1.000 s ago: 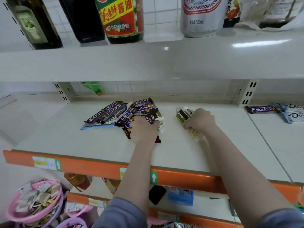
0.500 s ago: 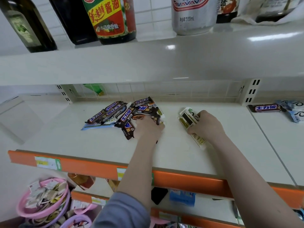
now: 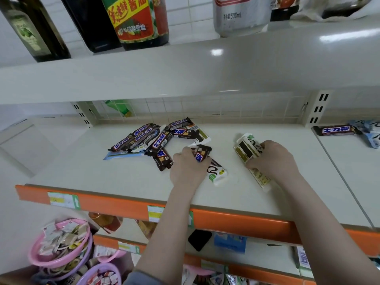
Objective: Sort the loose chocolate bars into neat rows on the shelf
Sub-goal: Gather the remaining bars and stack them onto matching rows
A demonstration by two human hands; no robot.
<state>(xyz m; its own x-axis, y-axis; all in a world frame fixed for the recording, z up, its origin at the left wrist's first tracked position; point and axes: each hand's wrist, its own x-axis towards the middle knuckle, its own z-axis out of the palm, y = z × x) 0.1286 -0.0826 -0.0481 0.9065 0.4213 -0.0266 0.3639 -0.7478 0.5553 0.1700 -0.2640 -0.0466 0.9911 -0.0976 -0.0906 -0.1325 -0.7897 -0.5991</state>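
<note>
A loose pile of brown chocolate bars (image 3: pixel 156 140) lies on the white shelf (image 3: pixel 102 177), left of middle. My left hand (image 3: pixel 187 167) grips a brown bar (image 3: pixel 200 154) together with a white-and-green bar (image 3: pixel 217 173) at the pile's right edge. My right hand (image 3: pixel 271 159) holds a small stack of white-and-green bars (image 3: pixel 246 149) further right; one long bar sticks out under the hand toward the front.
Another brown bar (image 3: pixel 335 130) and pale blue packets (image 3: pixel 370 132) lie on the neighbouring shelf to the right. Bottles (image 3: pixel 135 19) stand on the shelf above. Pink baskets (image 3: pixel 61 243) of small packets sit below left. An orange rail (image 3: pixel 123 204) edges the shelf front.
My left hand has drawn a brown bar and a white-and-green bar out of the pile toward the front right. My right hand stays on its stack.
</note>
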